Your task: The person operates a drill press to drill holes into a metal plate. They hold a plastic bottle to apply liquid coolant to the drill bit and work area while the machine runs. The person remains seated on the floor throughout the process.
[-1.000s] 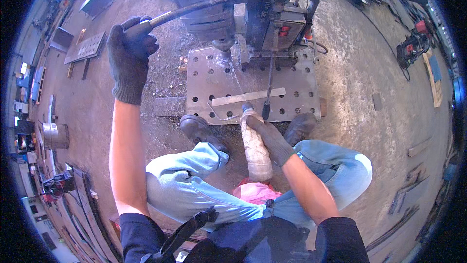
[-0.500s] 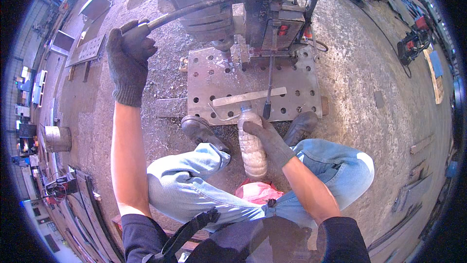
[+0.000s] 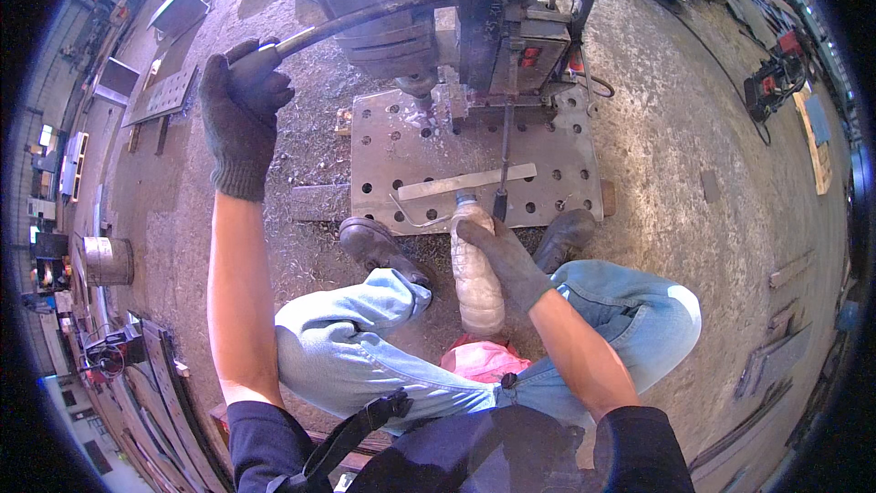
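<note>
While the plastic bottle (image 3: 478,283) points lengthwise away from the person, its neck overlapping in view the middle of the near edge of the perforated metal plate (image 3: 381,160), the right hand (image 3: 506,260) is the nearer one, curled round it from the right, below the neck. The left hand (image 3: 242,119), well apart beyond the plate's left edge, is wrapped around the end of the long lever (image 3: 392,10); a flat metal strip (image 3: 467,181) lies across the plate just past the bottle's neck.
</note>
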### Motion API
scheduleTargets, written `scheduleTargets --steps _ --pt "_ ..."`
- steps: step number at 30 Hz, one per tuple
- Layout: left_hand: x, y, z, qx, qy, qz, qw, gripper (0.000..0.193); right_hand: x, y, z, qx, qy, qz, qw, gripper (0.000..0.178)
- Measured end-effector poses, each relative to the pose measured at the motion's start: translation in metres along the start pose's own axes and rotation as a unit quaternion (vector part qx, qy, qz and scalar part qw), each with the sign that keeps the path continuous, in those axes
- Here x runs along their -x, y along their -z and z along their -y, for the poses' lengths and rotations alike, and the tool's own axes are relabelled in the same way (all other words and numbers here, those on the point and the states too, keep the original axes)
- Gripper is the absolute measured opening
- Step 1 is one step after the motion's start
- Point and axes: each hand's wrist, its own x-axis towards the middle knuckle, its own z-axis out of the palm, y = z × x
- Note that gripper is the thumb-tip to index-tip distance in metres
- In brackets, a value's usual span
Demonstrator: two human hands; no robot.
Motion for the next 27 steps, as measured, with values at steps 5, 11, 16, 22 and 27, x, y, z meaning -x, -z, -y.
scheduleTargets --steps 5,11,16,22,27 --pt "0.0 0.004 0.002 -0.001 -0.01 0.013 1.0 0.054 0.001 0.001 -0.001 -0.043 -0.058 0.007 0.997 0.051" --pt "-0.002 0.004 0.004 0.009 -0.007 0.022 1.0 0.055 0.0 0.003 -0.002 -0.066 -0.073 -0.007 0.995 0.045" --pt "0.003 -0.002 0.0 0.008 -0.007 0.015 1.0 0.053 0.007 -0.002 0.0 -0.113 -0.085 0.026 0.99 0.045" --pt "0.002 -0.005 0.0 0.026 0.01 0.021 0.999 0.053 0.003 0.002 -0.004 -0.091 -0.027 0.046 0.994 0.04" --pt "0.001 -0.001 0.001 0.003 -0.007 0.024 1.0 0.052 0.002 -0.003 -0.001 -0.041 -0.048 0.02 0.998 0.043"
